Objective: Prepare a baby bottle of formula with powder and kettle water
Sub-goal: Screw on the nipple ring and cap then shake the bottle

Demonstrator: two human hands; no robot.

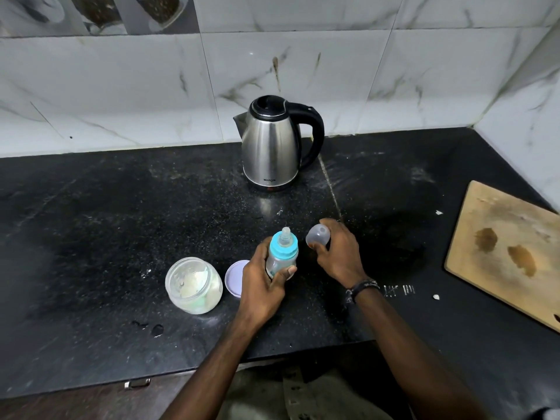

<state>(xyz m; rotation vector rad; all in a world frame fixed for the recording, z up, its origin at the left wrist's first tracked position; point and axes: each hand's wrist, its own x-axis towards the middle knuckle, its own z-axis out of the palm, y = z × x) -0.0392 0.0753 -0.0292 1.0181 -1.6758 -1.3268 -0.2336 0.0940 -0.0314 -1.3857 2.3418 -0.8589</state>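
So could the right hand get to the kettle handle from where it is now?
Probably yes, once freed. The right hand holds the clear cap, so it would need to set that down. The kettle stands behind it with its black handle turned to the right, and nothing lies on the counter between them.

Brushed shiny steel on the kettle, with glossy black plastic for lid and handle. Clear plastic on the bottle, matt turquoise plastic collar, soft translucent teat. Cloudy smooth plastic on the cap and the jar. Polished black speckled stone for the counter. Glossy marble-look wall tiles. Rough, stained wood on the board.
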